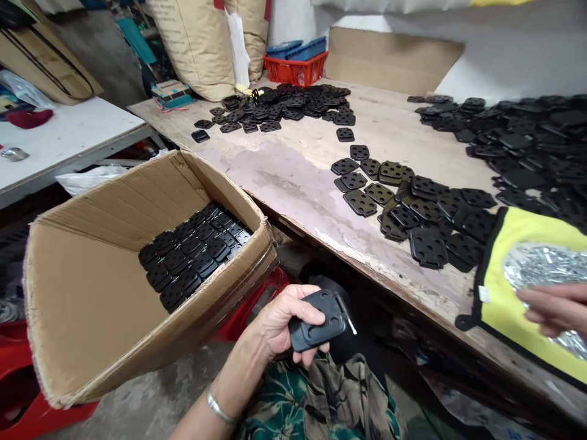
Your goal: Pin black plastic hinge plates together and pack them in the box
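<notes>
My left hand (293, 318) grips a flat black plastic piece (321, 318) with round dimples, thumb on top and fingers beneath. A thin metal pin (351, 321) sticks out at the hinged edge of that piece. At the right edge of the view, my right hand (557, 308) is over a heap of small silvery metal pins (545, 263), its fingers stretched out and slightly blurred. Those pins lie on a yellow cloth (499, 269) with black edging. Whether a pin is between the fingertips cannot be made out.
A cardboard box (82, 293) at the left holds stacked rows of black pieces (192, 250). More loose black pieces (394, 174) lie across the wooden table (284, 177). Toward the back stand a red basket (296, 70) and large paper sacks (192, 49).
</notes>
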{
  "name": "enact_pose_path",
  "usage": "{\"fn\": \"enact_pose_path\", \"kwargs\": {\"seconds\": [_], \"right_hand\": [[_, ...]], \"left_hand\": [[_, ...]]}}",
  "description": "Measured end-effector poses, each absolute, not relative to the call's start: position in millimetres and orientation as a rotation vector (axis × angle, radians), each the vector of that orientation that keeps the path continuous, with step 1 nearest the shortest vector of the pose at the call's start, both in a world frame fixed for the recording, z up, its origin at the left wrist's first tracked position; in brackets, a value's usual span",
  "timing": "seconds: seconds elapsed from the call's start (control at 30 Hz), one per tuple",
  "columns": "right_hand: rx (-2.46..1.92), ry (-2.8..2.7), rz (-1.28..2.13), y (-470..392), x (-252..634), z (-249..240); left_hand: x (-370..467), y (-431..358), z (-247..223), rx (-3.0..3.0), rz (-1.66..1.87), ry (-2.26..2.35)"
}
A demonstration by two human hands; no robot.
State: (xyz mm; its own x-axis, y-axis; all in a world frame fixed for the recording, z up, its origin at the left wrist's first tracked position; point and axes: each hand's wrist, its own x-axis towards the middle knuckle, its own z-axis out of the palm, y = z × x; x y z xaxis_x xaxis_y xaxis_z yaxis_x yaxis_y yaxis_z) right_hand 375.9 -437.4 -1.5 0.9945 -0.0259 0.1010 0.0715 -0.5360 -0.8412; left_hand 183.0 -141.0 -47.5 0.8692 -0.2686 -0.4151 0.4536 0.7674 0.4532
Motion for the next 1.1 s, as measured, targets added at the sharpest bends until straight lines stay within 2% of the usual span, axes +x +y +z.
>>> {"fn": "enact_pose_path", "kwargs": {"seconds": [0.13,0.37,0.6,0.8,0.87,1.1], "right_hand": [[-1.718,-0.177,0.210,-368.8,310.4,-15.5],[-1.532,-0.283,0.156,-293.2,237.6,-45.6],[-1.436,-0.218,0.193,-291.7,241.8,-47.9],[-1.312,-0.110,0.709,-299.6,271.1,-40.6],[-1.325,-0.096,0.790,-297.5,279.5,-43.4],[-1.422,-0.564,0.968,-291.1,303.0,-41.9]], "left_hand": [[188.6,-151.9,-58.8,0.566,-0.305,0.372],[181.7,-154.3,-49.4,0.651,-0.233,0.418],[176.4,-155.3,-53.3,0.557,-0.194,0.387],[172.8,-154.9,-58.0,0.485,-0.156,0.323],[170.0,-155.4,-58.0,0.460,-0.209,0.293],[160.7,-143.5,-54.7,0.527,-0.487,0.280]]}}
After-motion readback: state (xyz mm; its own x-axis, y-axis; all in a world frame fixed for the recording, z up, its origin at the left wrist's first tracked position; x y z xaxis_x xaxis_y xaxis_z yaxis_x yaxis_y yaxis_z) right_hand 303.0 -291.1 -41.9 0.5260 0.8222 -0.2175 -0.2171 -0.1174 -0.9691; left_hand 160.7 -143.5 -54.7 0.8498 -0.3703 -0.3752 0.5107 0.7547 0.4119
